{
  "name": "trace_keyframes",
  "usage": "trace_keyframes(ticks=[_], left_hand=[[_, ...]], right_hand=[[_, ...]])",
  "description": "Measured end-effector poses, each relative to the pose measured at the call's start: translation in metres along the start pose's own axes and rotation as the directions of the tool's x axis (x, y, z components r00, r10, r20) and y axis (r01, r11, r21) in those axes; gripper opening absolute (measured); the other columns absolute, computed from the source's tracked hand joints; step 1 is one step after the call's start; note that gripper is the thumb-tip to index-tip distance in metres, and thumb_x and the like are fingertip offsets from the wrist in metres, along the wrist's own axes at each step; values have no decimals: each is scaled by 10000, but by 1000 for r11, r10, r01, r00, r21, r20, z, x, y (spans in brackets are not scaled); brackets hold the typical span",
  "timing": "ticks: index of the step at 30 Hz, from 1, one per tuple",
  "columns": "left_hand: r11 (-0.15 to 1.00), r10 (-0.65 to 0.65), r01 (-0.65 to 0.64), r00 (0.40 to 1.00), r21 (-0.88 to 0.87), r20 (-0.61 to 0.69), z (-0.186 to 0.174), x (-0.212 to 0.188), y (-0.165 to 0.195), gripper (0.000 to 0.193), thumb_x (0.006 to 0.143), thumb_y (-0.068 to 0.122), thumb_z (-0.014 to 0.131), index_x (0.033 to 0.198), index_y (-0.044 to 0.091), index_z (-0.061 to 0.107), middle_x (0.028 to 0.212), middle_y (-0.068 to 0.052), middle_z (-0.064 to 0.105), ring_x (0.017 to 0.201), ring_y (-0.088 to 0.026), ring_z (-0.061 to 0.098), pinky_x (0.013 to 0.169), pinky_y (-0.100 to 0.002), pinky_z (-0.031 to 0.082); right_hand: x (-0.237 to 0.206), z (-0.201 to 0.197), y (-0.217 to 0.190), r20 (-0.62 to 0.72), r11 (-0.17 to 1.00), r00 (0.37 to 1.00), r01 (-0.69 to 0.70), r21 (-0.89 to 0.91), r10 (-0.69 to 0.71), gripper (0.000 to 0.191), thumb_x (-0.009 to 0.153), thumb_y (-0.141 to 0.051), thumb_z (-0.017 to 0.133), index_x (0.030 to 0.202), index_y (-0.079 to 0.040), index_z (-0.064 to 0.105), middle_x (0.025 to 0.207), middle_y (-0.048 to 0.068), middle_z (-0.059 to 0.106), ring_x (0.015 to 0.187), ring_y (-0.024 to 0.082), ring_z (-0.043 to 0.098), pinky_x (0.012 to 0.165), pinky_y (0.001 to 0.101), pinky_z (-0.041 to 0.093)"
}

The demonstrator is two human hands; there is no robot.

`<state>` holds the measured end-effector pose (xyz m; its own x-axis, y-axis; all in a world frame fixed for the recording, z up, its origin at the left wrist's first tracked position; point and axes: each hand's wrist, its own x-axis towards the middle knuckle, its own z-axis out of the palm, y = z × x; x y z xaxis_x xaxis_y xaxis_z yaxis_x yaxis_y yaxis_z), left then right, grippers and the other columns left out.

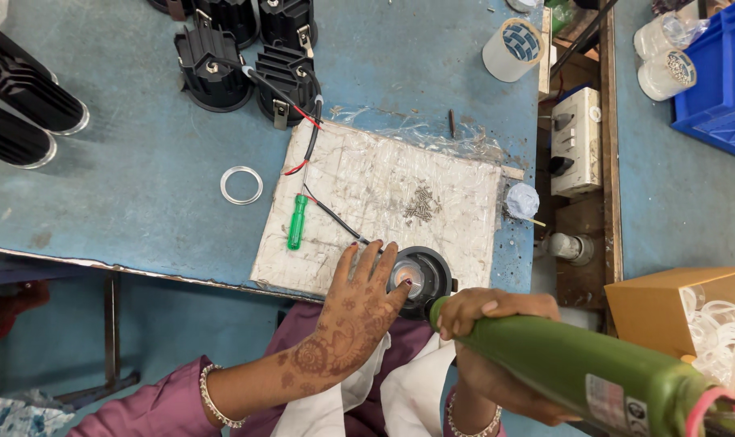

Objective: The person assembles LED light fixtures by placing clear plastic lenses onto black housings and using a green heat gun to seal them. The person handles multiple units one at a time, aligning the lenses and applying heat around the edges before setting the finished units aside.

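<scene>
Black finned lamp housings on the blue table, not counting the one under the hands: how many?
6: two at the left edge, two wired ones top centre, two cut off by the top edge. More may lie out of frame.

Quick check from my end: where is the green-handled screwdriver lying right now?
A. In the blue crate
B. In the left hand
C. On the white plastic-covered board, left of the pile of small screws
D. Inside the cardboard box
C: the green-handled screwdriver lies on the white plastic-covered board, left of the pile of small screws; the left hand rests on the black round light housing instead.
</scene>
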<state>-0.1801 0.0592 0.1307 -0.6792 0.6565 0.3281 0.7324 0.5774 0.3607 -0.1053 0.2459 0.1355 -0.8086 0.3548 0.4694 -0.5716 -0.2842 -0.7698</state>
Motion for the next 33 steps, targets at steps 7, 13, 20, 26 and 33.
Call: trace_keyframes(ticks=[7,13,20,26,33], left_hand=[[1000,3,-3,1000,9,-8,0,0,1,323,853,181,632,1146,88,731,1429,-263,518,1350,-418,457,1138,-598,308],[940,54,-73,996,-334,-65,-13,9,-9,490,709,426,738,1091,119,749,1426,-369,403,1352,-556,337,1098,-714,218],[808,-252,249,965,-534,68,10,67,-63,214,911,327,719,980,127,744,1033,-90,701,1028,-263,676,951,-385,510],[894,-258,229,966,-384,-24,68,96,-76,187,750,238,814,823,89,727,900,-107,672,956,-297,641,881,-433,495],[890,-363,351,932,-292,13,95,106,-75,54,788,180,750,756,137,736,959,-89,695,1003,-285,654,899,-438,504]], right_hand=[[5,-1,-6,0,999,1000,-18,38,18,1096,684,-944,544,1118,57,436,808,266,533,671,378,557,610,540,510],[27,-18,-32,105,983,988,97,156,-114,1073,756,-948,438,1103,67,487,763,234,596,629,326,581,559,470,535],[52,-20,-66,128,972,970,187,142,-206,1105,738,-954,334,1130,68,489,694,174,598,544,260,596,508,376,520],[49,14,-60,139,939,975,120,322,-172,1079,737,-964,315,1022,65,466,643,200,568,444,276,582,462,393,531],[37,33,-69,94,965,993,46,260,-73,1019,828,-930,325,971,68,468,579,191,538,422,269,535,412,365,500]])
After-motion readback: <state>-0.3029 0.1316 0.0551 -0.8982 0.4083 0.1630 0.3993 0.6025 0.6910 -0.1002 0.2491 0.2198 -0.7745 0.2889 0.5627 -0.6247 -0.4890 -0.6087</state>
